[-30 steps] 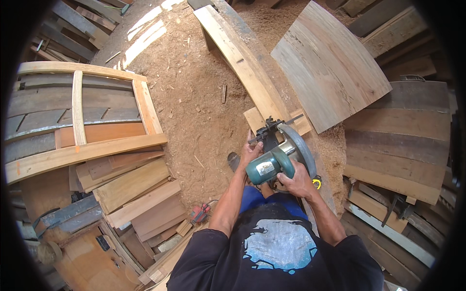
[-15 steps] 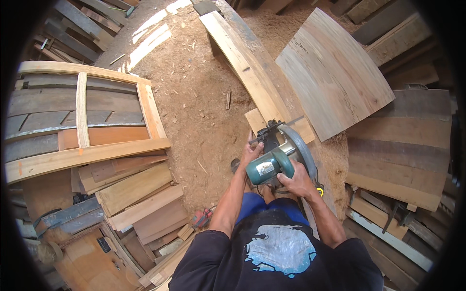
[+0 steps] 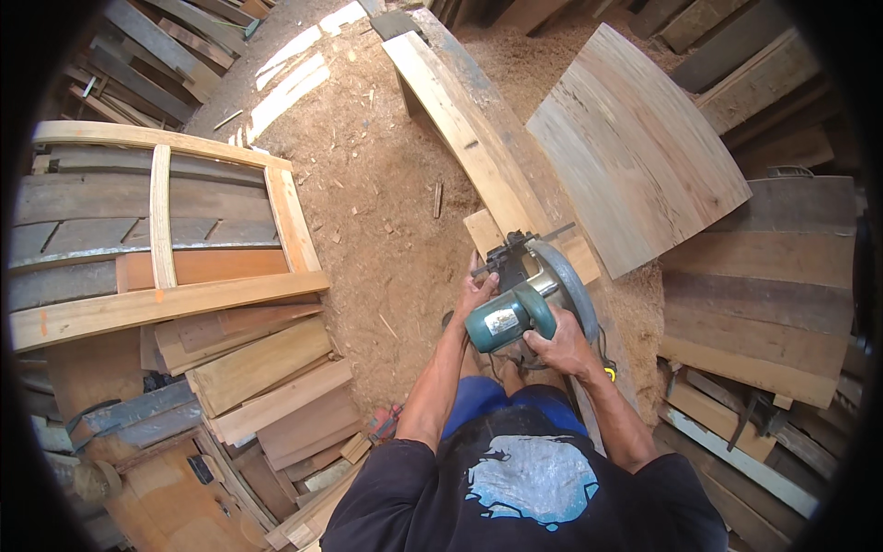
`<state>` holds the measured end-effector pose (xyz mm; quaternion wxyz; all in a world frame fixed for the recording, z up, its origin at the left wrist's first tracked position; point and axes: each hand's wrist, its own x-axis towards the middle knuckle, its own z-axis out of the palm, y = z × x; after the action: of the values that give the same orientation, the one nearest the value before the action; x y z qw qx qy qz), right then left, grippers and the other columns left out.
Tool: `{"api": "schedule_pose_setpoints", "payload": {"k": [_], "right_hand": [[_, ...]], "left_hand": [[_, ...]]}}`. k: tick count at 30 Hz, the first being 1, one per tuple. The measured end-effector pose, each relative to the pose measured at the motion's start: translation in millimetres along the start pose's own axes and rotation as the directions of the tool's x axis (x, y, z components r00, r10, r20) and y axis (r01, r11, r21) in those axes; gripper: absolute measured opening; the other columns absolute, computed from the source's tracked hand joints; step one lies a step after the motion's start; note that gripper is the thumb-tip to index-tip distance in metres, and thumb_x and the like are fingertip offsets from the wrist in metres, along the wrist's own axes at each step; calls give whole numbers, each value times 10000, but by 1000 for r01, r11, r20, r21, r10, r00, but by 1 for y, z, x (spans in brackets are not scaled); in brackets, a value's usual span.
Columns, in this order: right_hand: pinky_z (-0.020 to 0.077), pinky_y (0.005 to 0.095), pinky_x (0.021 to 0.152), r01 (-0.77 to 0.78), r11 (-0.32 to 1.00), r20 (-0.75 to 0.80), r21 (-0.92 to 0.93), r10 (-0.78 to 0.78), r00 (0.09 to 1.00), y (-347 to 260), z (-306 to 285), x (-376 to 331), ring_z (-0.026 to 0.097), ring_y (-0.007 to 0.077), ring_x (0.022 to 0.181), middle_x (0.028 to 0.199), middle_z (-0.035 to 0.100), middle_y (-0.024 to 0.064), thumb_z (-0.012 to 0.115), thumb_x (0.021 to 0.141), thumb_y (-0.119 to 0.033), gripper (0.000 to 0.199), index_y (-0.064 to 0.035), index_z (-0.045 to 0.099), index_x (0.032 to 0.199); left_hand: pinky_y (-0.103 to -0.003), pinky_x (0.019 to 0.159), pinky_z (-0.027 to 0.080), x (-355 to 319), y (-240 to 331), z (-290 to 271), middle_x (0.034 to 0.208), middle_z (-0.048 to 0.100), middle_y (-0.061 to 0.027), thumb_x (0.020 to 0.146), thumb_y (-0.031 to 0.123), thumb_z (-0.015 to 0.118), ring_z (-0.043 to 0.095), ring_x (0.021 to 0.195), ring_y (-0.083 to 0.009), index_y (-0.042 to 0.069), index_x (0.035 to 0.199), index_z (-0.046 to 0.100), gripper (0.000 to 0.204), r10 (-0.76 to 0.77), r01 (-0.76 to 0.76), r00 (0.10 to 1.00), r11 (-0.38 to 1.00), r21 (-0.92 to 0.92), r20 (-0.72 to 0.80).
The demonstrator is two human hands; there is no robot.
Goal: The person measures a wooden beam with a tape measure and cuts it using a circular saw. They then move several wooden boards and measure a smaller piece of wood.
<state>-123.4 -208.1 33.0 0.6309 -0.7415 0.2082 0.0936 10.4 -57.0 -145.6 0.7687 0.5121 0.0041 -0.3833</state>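
A green circular saw with a grey blade guard rests near the close end of a pale wooden board. My right hand is closed around the saw's rear handle. At the saw's black base, my left hand has its thumb on the edge, with fingers curled beneath and partly hidden. A short pale wood piece sticks out to the left from under the board. The blade's lower part is hidden by the guard and base.
The board lies along a long, worn bench. A wide plank panel leans at its right. To the left, a pale wooden frame lies over stacked boards. Sawdust and wood scraps cover the ground. A yellow-ringed item sits by my right wrist.
The surroundings sit slightly lower and further right in the picture. Both hands keep their hold, and the saw shows hardly any movement on the board.
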Motion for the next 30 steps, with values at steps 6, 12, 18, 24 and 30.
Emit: {"api": "schedule_pose_setpoints", "payload": {"k": [6, 12, 18, 24, 30], "right_hand": [[504, 357, 779, 50, 999, -38, -2, -50, 998, 3, 2, 11, 614, 224, 780, 873, 648, 138, 673, 792, -90, 385, 21, 594, 1152], [503, 358, 789, 26, 999, -13, 23, -25, 1000, -9, 4, 19, 619, 226, 794, 883, 652, 140, 677, 792, -93, 379, 24, 598, 1144], [504, 355, 791, 14, 999, -29, 28, -14, 999, -3, 4, 30, 622, 222, 796, 886, 656, 140, 678, 798, -92, 379, 24, 600, 1150], [505, 362, 801, -1, 999, -4, 40, 1, 1000, -13, 4, 41, 632, 233, 819, 910, 667, 155, 678, 800, -93, 382, 23, 598, 1155], [504, 366, 823, -21, 999, 6, 40, 21, 1000, -20, 5, 54, 647, 245, 849, 935, 677, 165, 674, 803, -97, 384, 25, 595, 1158]], "left_hand": [[-259, 632, 527, 8, 7, -1, 1079, 659, -59, 930, 166, 702, 616, 780, -106, 117, 1587, 74, 911, -12, 12, 1000, 1000, -5, -11], [-250, 612, 509, 14, 16, -4, 1038, 664, -45, 938, 157, 689, 606, 760, -94, 122, 1585, 123, 861, 35, -33, 999, 999, 43, -39], [-257, 634, 540, 13, 44, 21, 1085, 651, -64, 932, 190, 703, 636, 793, -110, 126, 1584, 118, 877, 7, -8, 1000, 999, -36, -27], [-254, 613, 523, 32, 30, -13, 1103, 645, -58, 931, 206, 708, 605, 754, -97, 136, 1587, 114, 887, 2, -3, 1000, 1000, 27, 22], [-246, 580, 505, 48, 27, -27, 1075, 653, -47, 924, 228, 719, 584, 697, -78, 136, 1589, 110, 906, 38, -38, 999, 999, 33, 6]]}}
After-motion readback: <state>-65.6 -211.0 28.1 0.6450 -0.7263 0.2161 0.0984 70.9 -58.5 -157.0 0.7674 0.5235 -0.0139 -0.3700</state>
